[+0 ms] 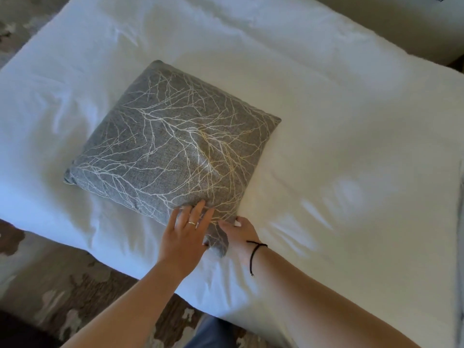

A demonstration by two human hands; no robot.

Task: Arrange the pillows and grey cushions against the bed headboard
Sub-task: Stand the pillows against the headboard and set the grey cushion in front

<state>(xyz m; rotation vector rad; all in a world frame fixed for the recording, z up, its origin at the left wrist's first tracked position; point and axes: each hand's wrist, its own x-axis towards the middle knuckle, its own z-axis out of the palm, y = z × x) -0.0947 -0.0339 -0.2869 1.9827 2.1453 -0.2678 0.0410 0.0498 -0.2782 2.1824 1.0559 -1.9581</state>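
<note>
A square grey cushion (170, 144) with a pale branch pattern lies flat on the white duvet of the bed (339, 121), one corner pointing toward me. My left hand (187, 232), with a ring on one finger, lies on that near corner with its fingers spread over the fabric. My right hand (241, 234), with a black cord at the wrist, pinches the same corner from the right side. No headboard and no white pillows are in view.
A brown and beige patterned carpet (50, 285) runs along the bed's near and left edges. A pale wall or piece of furniture (414, 28) stands beyond the bed's far right side. The bed's edge passes just below my wrists.
</note>
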